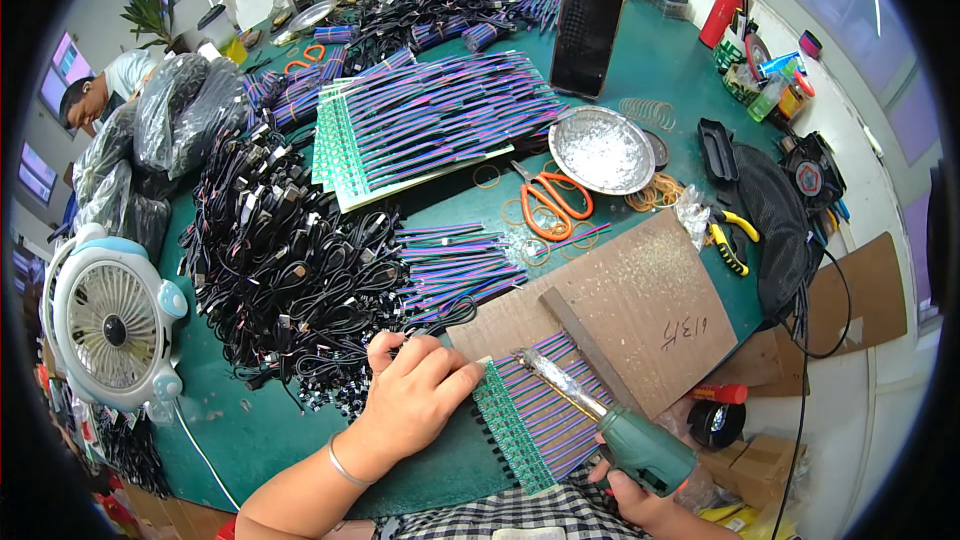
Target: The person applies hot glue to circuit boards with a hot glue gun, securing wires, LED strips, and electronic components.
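Note:
My left hand [415, 395], with a bangle on its wrist, is closed at the upper corner of a green circuit board strip [515, 430]. The thumb side presses against the board; some fingertips are hidden. Rows of thin purple, black and blue wires [560, 390] run rightward from the strip across a brown board [640, 300]. In my right hand [635, 502] is a soldering iron [645, 450] with a thick green handle. Its metal barrel slants over the wires, the tip close to the strip's upper end. A dark bar [582, 335] lies over the wires' far ends.
Black cables [290, 270] pile up left, beside a fan [115, 325]. Farther off are stacked wired boards [440, 120], a phone [585, 40], a metal bowl [602, 152] and orange-handled scissors [550, 202]. Yellow-black pliers [735, 240] lie right. Other people sit far left and across the table.

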A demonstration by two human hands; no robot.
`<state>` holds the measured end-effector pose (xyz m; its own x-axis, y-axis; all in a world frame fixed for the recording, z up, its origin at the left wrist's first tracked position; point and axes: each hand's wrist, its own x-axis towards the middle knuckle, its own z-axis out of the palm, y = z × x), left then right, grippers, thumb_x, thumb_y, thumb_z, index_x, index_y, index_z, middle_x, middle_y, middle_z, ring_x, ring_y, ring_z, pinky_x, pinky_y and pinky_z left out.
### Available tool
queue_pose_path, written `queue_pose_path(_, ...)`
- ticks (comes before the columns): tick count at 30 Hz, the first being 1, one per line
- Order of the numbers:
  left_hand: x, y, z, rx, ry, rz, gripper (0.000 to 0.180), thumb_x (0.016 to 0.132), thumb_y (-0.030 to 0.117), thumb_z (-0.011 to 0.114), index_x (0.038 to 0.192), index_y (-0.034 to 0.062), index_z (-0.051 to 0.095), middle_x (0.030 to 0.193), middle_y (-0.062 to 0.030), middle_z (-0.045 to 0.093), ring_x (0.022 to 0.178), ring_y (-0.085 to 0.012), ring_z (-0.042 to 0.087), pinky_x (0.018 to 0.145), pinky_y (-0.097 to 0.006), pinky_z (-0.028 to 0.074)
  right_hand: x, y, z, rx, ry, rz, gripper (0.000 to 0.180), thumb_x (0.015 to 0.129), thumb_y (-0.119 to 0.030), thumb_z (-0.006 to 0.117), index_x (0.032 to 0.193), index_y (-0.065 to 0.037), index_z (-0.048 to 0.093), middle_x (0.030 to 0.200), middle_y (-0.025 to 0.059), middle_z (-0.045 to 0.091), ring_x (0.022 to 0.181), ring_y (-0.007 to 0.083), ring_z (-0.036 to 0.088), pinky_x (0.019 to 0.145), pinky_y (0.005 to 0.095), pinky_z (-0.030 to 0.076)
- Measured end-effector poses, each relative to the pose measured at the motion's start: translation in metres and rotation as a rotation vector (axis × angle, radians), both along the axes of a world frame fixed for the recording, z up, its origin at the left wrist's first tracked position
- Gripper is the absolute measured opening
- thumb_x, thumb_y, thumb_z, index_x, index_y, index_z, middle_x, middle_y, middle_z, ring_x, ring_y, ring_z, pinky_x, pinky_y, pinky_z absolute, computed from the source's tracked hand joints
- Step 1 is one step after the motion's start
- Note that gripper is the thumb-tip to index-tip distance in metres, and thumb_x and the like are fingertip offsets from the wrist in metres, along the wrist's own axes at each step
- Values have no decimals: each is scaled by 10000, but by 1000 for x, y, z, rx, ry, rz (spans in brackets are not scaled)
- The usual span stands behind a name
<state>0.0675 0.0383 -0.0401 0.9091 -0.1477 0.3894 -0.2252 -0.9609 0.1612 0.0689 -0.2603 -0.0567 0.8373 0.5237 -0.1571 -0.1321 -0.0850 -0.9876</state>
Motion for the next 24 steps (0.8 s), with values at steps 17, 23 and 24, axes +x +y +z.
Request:
queue_pose_path(17,11,23,1,16,93,-275,168,703,164,576,864,190,620,812,43,539,811,-151,502,776,-350,355,-1,-5,-1,-148,-48,107,304,876,-170,568,1074,55,518,809,108,616,712,176,605,688,306,503)
queue_pose_path(23,17,26,5,-43,114,-341,150,710,145,577,858,155,603,786,4,502,798,-172,498,770,-337,404,12,9,6,-212,-269,177,225,852,-214,581,781,-1,597,666,76,612,641,195,607,662,325,488)
queue_pose_path(24,18,27,5,-63,115,-360,148,709,143,578,855,149,604,785,-1,501,798,-177,497,755,-336,413,12,10,6,-199,-274,163,222,845,-212,585,771,-3,600,663,72,614,641,198,607,660,329,487)
